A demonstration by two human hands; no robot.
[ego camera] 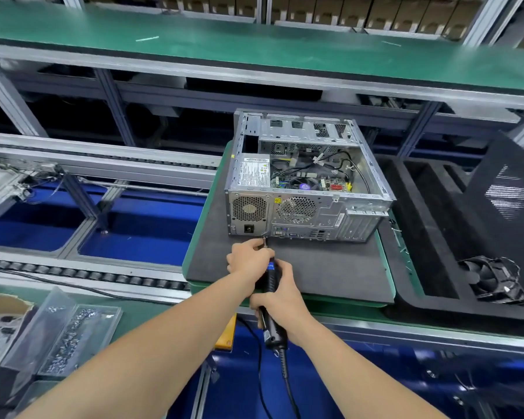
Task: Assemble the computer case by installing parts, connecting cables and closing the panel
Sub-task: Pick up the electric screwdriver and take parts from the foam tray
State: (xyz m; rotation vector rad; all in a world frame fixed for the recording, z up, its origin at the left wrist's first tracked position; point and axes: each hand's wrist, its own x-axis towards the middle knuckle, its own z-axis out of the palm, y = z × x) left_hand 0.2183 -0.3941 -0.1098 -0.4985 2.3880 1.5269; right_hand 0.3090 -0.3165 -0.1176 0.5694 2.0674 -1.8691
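At twelve o'clock ahead, the computer case (309, 189) meets the tip of the electric screwdriver (272, 335), pinched by the nearer left hand (248, 263) while the right hand (282, 297) grips its body.

Computer case (309, 176) lies open side up on black foam pad (315, 267), rear panel facing the person. Right hand (282, 297) grips the electric screwdriver (271, 285) body; left hand (248, 258) pinches its front end. Bit meets the case's lower rear edge. Right of case: fan (493, 281), black side panel (508, 192). Left of case, nearer the person: screw tray (73, 337).
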